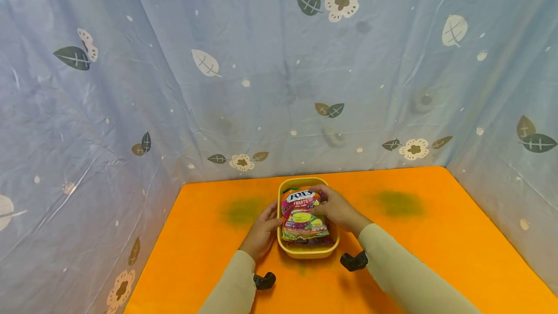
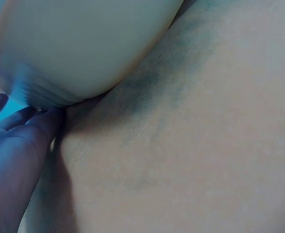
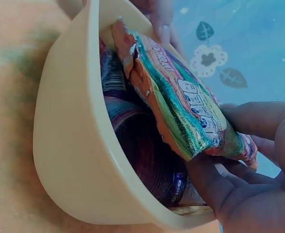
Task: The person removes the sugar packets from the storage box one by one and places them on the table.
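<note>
A yellow plastic tub [image 1: 307, 254] with rounded corners stands on the orange table. Over its contents is a colourful FOX'S fruit candy bag [image 1: 301, 213], tilted up in the right wrist view. My right hand [image 1: 337, 210] pinches this bag along its right edge, thumb on the printed face and fingers beneath. At the tub's left side, my left hand [image 1: 261, 231] holds the wall, its thumb at the rim and its fingers against the outside. Below the candy bag, more dark, shiny packets [image 3: 142, 150] lie in the tub, partly covered.
Blue curtains [image 1: 270, 86] with leaf and flower prints hang behind and on both sides of the orange table [image 1: 196, 256]. Greenish patches mark the tabletop. A black device [image 1: 354, 260] sits at the right wrist, another black device [image 1: 265, 281] at the left.
</note>
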{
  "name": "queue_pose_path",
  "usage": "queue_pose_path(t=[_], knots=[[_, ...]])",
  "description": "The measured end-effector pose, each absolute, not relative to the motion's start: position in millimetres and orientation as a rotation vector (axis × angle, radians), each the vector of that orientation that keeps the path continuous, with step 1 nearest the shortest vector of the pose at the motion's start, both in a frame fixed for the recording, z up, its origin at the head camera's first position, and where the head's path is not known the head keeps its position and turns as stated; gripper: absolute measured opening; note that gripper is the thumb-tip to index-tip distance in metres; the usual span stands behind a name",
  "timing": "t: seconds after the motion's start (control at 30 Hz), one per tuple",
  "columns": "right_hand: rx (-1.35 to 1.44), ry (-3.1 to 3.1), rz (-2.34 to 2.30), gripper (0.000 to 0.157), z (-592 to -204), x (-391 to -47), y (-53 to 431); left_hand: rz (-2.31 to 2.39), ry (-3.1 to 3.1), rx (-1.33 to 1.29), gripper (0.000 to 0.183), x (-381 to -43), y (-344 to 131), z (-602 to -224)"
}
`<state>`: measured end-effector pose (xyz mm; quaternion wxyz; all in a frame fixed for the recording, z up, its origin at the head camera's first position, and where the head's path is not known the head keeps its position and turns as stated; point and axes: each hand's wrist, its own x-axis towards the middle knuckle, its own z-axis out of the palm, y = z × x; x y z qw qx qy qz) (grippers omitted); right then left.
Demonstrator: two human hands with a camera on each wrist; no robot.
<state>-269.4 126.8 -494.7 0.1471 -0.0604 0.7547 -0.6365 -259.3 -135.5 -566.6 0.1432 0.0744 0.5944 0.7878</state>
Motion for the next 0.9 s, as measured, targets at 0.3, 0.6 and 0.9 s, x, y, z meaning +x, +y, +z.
queue_pose_path(t=[0.3,0.6,0.9], knots=[[-0.135,2.191,-1.864,0.062,-497,-268,126,2.273,1.700,0.212,0.071,-258,-135,-565],[-0.136,2.264,-1.875,0.056,-493,-266,125,2.300,1.671,0.208,0.070,-259,-134,-566],[-0.107,2.307,-1.909,0.051,-483,-267,131,2.286,1.669,0.221,0.068,-258,-135,-566]])
